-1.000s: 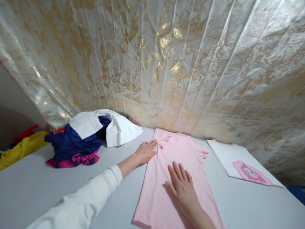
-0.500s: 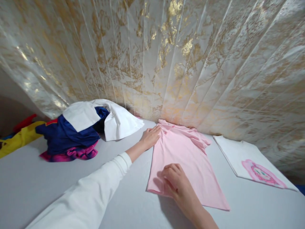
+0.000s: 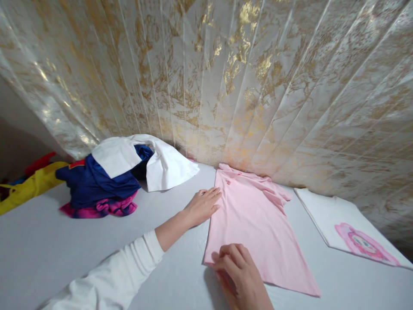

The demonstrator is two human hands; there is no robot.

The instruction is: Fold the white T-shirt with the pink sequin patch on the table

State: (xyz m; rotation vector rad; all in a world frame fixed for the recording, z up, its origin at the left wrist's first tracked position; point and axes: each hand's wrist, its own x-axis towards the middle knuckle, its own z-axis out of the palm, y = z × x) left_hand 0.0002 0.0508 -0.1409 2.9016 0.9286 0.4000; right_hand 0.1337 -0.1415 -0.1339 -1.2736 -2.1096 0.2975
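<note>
A pink T-shirt (image 3: 254, 224) lies folded lengthwise on the pale sheet, its collar end toward the wall and its sleeves at the upper right. My left hand (image 3: 203, 206) rests flat along the shirt's left edge, below the collar, with fingers stretched out. At the lower left hem is my right hand (image 3: 238, 271), fingers curled and thumb tucked underneath; the fingertips seem to pinch the hem, though the contact is partly hidden.
A folded white garment (image 3: 335, 215) with a pink printed face lies at the right. On the left sits a heap with a white garment (image 3: 171, 168), a navy garment (image 3: 100, 181) and a magenta one (image 3: 106, 206). Behind them is yellow cloth (image 3: 38, 185). A gold-patterned covering (image 3: 219, 86) backs everything.
My left hand has slid down the shirt's left edge, away from the collar. My right hand has moved from over the lower shirt down to its hem. The view has shifted slightly.
</note>
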